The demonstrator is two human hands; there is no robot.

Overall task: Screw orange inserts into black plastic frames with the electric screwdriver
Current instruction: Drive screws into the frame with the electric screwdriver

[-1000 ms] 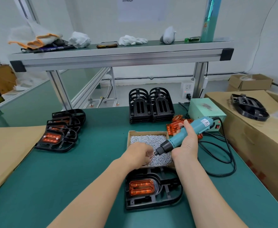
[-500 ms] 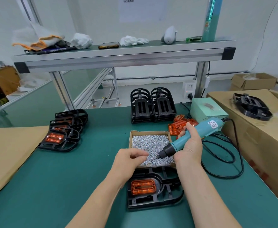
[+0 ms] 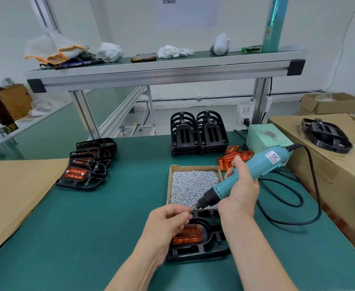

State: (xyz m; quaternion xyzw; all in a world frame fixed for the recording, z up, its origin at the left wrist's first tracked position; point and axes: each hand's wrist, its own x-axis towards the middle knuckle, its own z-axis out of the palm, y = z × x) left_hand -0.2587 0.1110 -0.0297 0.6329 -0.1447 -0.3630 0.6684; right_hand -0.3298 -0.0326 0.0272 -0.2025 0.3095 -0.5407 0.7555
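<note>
Loading the bit looks like the step in hand. The right hand (image 3: 240,192) is wrapped round the electric screwdriver (image 3: 256,168), fingers & thumb curled tight on the teal barrel. The left hand (image 3: 166,224) has thumb and forefinger pinched together right at the tip of the bit (image 3: 194,208). What they nip is too small to make out, prob. a screw from the box of screws (image 3: 193,183) just beyond.

Key relation: the tool's long axis runs on a slant, high at far right, low at near left. So the bit points down-left at the left fingertips, not down at the work. The work sits just under the tip & nearer the body: a black frame (image 3: 212,246) flat on the green table (image 3: 88,238), w/ the orange insert (image 3: 190,236) seated in its pocket, long side running left-right. The left hand hangs over the insert's left end and hides it.

As I judge it, the next move needs the tool tipped up to approx. vertical, then dropped a short way toward the body onto a screw hole. The left hand would have to clear off the insert or go steady the frame. Right hand does the driving; left is the nearer one to the insert. Risk: a screw only perched on the bit drops off during the swing.
</note>
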